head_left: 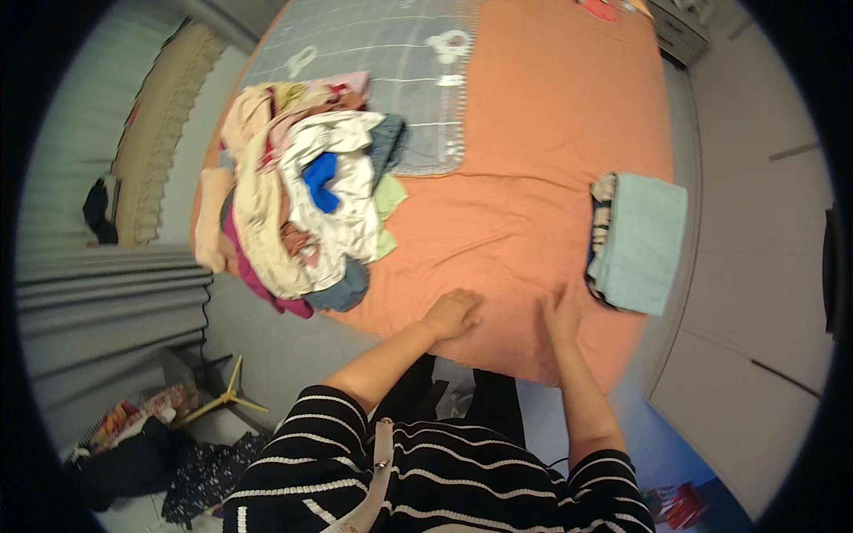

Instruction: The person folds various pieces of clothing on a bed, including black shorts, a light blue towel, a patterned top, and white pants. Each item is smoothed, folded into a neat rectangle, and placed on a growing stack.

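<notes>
My left hand (453, 314) rests on the orange bedsheet (498, 226) near the bed's front edge, its fingers loosely stretched and nothing in them. To its right, my right hand (561, 315) also lies at the sheet, thumb apart from the fingers, holding nothing. Just beyond the right hand is a folded stack with a light blue cloth (647, 244) on top and dark and striped fabric at its side. A heap of loose clothes lies at the left, with a white garment (306, 147), a cream garment (258, 218) and a bright blue piece (322, 182).
A grey patterned blanket (404, 84) covers the bed's far left. Pale cabinets (746, 293) line the right side. Grey curtains (115, 298) hang at the left. On the floor at lower left are dark clothes (133, 466) and a yellow-legged stand (231, 391).
</notes>
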{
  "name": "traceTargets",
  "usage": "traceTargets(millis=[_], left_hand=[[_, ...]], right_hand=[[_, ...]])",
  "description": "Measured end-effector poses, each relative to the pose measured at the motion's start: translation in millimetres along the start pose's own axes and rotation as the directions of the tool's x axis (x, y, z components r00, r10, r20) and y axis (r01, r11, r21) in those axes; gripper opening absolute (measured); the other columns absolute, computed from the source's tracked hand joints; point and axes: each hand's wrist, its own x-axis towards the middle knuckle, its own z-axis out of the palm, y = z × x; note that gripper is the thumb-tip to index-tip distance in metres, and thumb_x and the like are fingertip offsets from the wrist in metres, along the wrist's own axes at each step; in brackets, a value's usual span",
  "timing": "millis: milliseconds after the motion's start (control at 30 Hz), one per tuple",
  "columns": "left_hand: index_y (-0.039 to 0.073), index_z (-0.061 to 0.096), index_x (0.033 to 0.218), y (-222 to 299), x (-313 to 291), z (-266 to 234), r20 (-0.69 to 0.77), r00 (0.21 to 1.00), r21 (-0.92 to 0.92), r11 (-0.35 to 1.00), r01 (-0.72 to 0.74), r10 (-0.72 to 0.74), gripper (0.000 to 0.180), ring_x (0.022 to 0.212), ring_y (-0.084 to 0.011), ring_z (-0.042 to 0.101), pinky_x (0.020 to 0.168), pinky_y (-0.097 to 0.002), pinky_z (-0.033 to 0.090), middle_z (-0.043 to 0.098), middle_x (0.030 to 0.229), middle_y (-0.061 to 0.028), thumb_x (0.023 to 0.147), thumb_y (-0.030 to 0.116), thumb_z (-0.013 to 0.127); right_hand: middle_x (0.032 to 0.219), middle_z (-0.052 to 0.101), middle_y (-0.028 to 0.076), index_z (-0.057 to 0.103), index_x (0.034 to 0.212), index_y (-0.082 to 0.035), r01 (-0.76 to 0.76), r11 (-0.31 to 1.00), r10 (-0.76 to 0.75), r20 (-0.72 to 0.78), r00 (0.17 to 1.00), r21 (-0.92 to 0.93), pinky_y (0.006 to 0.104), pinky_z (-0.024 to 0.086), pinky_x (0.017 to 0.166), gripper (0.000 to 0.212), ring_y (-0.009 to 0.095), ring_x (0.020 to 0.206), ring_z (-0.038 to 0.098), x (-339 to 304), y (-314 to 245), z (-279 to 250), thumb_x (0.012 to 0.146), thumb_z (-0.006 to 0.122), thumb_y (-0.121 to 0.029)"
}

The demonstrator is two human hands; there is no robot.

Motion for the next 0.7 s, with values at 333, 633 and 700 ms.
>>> traceTargets(millis=[333, 633, 700], left_hand=[[0.005, 0.044, 0.129, -171.1, -132.9, -216.2, -0.951, -0.054, -0.256, 0.68, 0.687, -0.304, 0.068, 0.126, -0.0409, 0.036, 0.104, -0.0515, 0.028, 0.041, 0.132, -0.0269, 0.074, 0.033, 0.072], [0.004, 0.059, 0.098, -267.4, -203.4, -240.0, -0.624, 0.147, -0.653, 0.615, 0.442, -0.768, 0.041, 0.085, -0.027, 0.062, 0.079, -0.0357, 0.049, 0.064, 0.094, -0.0129, 0.069, 0.026, 0.077], [0.004, 0.058, 0.102, -262.0, -204.6, -246.6, -0.735, 0.073, -0.581, 0.682, 0.444, -0.674, 0.045, 0.086, -0.0273, 0.062, 0.079, -0.0361, 0.049, 0.064, 0.097, -0.0136, 0.069, 0.026, 0.077]], right_hand=[[0.131, 0.046, 0.029, 0.035, 0.138, 0.001, -0.12, 0.9, -0.148, 0.554, 0.819, 0.418, 0.0404, 0.042, 0.097, 0.069, 0.038, 0.119, 0.048, -47.5, -253.8, 87.8, 0.081, 0.067, -0.022], [0.103, 0.061, 0.013, 0.048, 0.132, -0.003, -0.083, 0.944, -0.144, 0.625, 0.768, 0.32, 0.031, 0.051, 0.075, 0.058, 0.02, 0.085, 0.061, -57.9, -270.3, 93.7, 0.083, 0.068, -0.026], [0.102, 0.062, 0.012, 0.051, 0.129, -0.003, -0.094, 0.946, -0.129, 0.625, 0.77, 0.311, 0.031, 0.051, 0.075, 0.054, 0.02, 0.086, 0.061, -56.2, -269.4, 89.2, 0.083, 0.068, -0.026]])
